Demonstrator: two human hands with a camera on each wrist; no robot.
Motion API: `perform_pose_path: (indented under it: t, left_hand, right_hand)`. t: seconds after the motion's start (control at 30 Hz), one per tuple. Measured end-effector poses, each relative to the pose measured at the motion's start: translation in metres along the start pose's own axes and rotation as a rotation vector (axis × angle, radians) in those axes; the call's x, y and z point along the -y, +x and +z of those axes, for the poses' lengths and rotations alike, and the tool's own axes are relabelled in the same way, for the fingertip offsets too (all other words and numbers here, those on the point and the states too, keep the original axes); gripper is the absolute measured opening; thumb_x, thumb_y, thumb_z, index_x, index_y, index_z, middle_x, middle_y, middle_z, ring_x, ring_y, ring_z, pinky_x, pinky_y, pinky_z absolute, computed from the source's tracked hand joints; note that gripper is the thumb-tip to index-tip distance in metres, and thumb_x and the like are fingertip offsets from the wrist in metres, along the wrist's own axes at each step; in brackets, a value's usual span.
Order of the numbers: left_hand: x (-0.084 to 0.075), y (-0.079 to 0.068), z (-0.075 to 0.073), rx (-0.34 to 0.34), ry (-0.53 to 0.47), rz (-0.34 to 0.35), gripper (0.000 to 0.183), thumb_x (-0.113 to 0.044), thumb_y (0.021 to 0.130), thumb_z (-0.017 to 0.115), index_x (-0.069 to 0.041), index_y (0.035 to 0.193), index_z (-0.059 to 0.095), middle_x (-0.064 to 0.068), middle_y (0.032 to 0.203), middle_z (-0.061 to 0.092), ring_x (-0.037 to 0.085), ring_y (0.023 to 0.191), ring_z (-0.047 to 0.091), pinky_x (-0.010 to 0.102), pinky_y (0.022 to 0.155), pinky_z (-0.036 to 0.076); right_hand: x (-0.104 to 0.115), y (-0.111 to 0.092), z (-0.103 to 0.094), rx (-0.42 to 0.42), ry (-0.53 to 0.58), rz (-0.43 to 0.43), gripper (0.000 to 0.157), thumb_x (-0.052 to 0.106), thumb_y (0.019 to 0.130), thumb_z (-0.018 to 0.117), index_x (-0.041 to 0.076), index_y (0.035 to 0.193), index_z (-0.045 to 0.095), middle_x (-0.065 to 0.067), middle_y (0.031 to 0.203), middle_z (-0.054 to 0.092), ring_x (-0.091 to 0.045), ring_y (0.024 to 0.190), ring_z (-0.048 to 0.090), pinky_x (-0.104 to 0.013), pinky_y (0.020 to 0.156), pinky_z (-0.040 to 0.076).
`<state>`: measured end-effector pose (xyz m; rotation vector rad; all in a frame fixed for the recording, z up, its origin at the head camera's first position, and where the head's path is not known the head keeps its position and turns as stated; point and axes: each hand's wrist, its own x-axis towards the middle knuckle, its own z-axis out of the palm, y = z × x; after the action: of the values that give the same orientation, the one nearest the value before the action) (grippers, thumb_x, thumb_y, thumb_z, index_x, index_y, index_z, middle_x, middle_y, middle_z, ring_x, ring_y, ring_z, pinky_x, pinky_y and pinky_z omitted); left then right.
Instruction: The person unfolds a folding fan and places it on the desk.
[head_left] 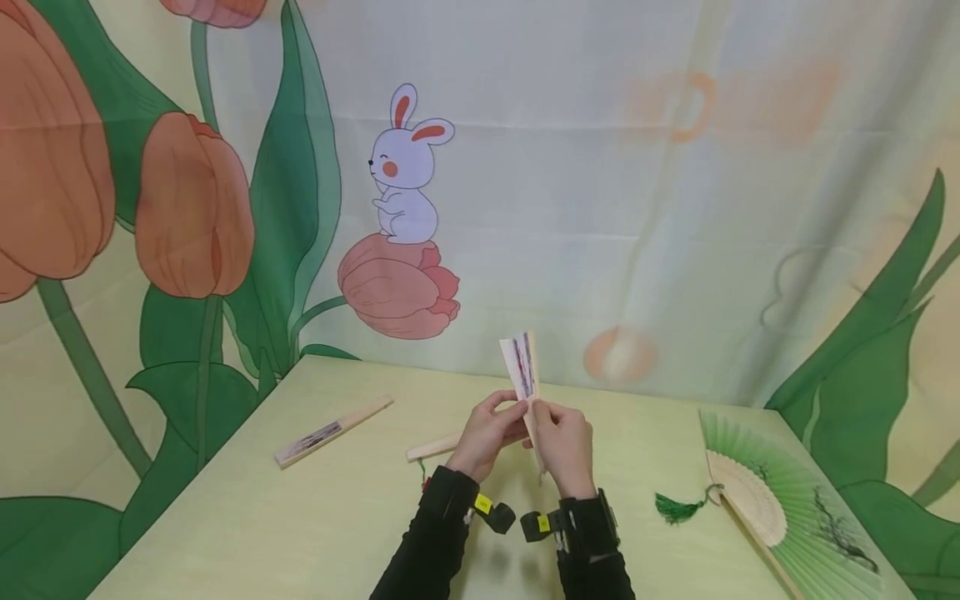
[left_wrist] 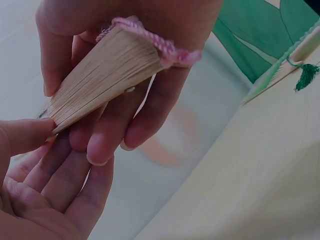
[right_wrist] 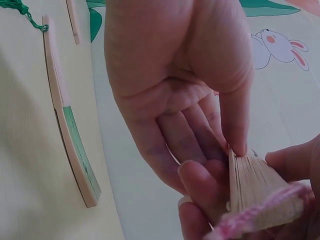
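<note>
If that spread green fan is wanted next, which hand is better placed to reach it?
Probably the right hand: the spread green fan lies on that side, and the left hand is farther away. Both hands hold the partly opened fan, so the right would first have to let go.

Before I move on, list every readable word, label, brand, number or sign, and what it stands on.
None is legible in any view.
Left yellow tag, on a wrist camera: marks too small to read.
Right yellow tag, other wrist camera: same.
Held fan: print too small to tell writing from picture.
Folded fan at left: same.
Open green fan: dark painted marks, no legible writing.
</note>
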<state>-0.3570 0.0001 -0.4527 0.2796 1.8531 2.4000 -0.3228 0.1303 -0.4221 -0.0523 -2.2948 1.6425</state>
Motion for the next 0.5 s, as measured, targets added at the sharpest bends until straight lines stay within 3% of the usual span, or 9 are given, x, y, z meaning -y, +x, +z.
perform_pose_path:
  t: [0.4, 0.5]
  left_hand:
    - [-0.0029, -0.0001, 0.0022, -0.005, 0.012, -0.014, 0.032, -0.021, 0.108, 0.059, 0.003, 0.13, 0.061, 0.018, 0.113, 0.076, 0.019, 0.095, 0.076, 0.04, 0.097, 0.058]
    - [-0.0016, 0.0005, 0.0021, -0.021, 0.021, -0.022, 0.032, -0.02, 0.108, 0.06, 0.003, 0.13, 0.061, 0.015, 0.108, 0.077, 0.015, 0.09, 0.076, 0.038, 0.094, 0.059]
  right_hand:
    - [-0.0007, 0.0022, -0.0024, 0.003, 0.063, 0.023, 0.033, 0.023, 0.103, 0.058, -0.001, 0.102, 0.081, -0.02, 0.091, 0.076, -0.032, 0.062, 0.074, -0.026, 0.045, 0.051]
    - [-0.0015, 0.0022, -0.0034, -0.006, 0.054, 0.028, 0.032, 0.023, 0.102, 0.059, -0.001, 0.101, 0.081, -0.019, 0.089, 0.076, -0.031, 0.062, 0.074, -0.025, 0.044, 0.048]
